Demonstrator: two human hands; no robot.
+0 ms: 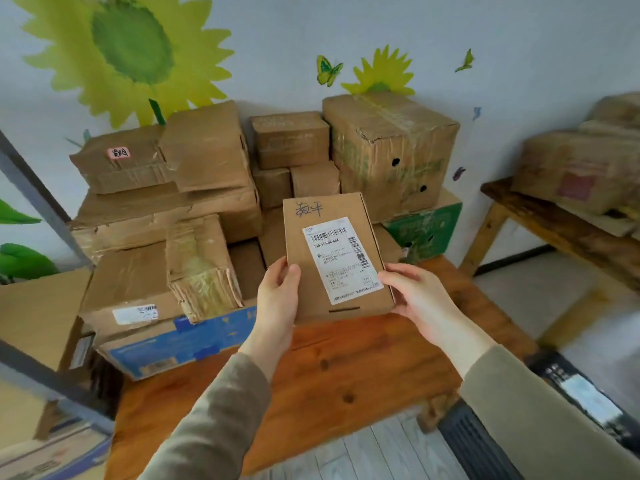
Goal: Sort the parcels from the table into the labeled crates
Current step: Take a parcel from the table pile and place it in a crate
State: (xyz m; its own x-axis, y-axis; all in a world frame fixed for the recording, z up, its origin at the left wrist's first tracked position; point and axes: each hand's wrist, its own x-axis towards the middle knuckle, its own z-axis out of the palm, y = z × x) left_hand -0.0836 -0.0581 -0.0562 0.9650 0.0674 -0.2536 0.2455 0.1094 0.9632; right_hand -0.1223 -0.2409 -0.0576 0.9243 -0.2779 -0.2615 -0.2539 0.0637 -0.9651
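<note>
brown parcel [332, 258], white barcoded label [341, 259], orange-brown table [346, 368]

Soft, even daylight, faint shadows, sharp centre, with wide-angle bending and blur at the edges.

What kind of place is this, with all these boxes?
Probably a small parcel sorting room: taped cardboard parcels piled on a wooden table, both hands holding a flat parcel bearing a barcoded shipping label, more boxes on a side bench.
</note>
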